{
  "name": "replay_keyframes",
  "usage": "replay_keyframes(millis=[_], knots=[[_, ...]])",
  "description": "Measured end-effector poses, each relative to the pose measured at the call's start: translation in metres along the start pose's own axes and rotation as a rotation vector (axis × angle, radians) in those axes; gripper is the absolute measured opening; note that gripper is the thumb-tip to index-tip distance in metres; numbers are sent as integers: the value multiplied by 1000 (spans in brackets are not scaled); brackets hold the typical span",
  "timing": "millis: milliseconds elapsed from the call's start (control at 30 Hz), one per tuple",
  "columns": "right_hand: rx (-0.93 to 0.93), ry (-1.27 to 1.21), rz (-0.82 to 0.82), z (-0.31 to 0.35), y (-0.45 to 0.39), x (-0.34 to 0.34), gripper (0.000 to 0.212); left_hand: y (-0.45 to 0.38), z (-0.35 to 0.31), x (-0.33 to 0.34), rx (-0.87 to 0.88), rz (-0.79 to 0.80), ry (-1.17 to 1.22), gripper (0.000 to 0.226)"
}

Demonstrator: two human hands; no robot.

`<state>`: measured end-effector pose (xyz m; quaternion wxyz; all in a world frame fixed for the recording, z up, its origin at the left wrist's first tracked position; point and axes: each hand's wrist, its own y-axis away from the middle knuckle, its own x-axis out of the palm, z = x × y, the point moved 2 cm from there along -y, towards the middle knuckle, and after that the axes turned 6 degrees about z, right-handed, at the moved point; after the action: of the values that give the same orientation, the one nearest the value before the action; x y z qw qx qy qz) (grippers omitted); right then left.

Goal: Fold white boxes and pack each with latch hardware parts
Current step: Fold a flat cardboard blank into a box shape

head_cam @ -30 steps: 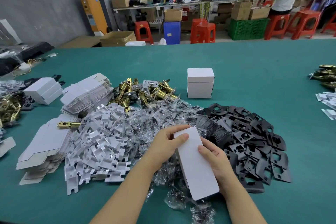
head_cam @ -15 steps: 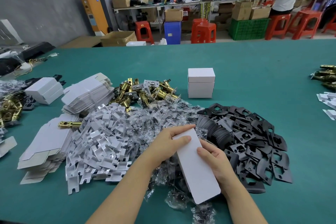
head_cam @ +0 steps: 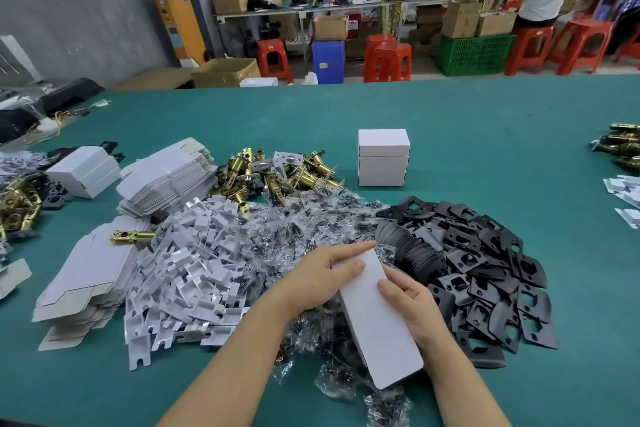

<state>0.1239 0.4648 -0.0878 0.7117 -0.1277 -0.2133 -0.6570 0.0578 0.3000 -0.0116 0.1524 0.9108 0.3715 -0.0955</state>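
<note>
- White card box (head_cam: 375,319), long and narrow, is held above the heap of clear plastic screw bags (head_cam: 311,218) near the front edge of the green worktop (head_cam: 485,135).
- Its long axis runs from the near right end up and away to the far left end, tilted slightly left of straight ahead; a broad face is turned up.
- Left hand (head_cam: 322,279) holds the far end, thumb lying over the top face and fingers curled round the left edge.
- Right hand (head_cam: 412,305) grips the right edge at mid-length, thumb on the top face, fingers wrapped beneath.
- Black strike plates (head_cam: 485,274) are heaped just to the right; white card inserts (head_cam: 194,274) lie to the left.
- Brass latch bolts (head_cam: 277,173) lie farther back, beside flat box blanks (head_cam: 166,177).
- Two closed white boxes (head_cam: 383,158) stand stacked beyond the bags.
</note>
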Motion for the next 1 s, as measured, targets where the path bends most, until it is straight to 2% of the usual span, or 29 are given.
replay_keyframes(millis=[167, 367, 533, 667, 733, 833, 900, 1000], knots=[[13, 0, -10, 2, 1, 1, 37, 1, -1, -1, -22, 29, -27, 37], [15, -52, -58, 8, 2, 3, 40, -2, 3, -7, -9, -52, -62, 30], [30, -47, -73, 8, 1, 1, 24, 1, 0, -3, -19, -25, -96, 37], [46, -32, -152, 6, 1, -3, 37, 7, 1, -7, 56, -66, -144, 40], [56, -23, -161, 6, 1, -4, 31, 12, -1, -10, 121, -125, -301, 51], [67, -18, -161, 4, 0, -4, 22, 17, -2, -10, 197, -157, -771, 89], [65, -17, -164, 6, 1, -2, 26, 16, 2, -5, 275, -196, -978, 86], [93, -32, -182, 4, 0, -2, 39, 16, 8, 0, 391, -277, -1046, 64]])
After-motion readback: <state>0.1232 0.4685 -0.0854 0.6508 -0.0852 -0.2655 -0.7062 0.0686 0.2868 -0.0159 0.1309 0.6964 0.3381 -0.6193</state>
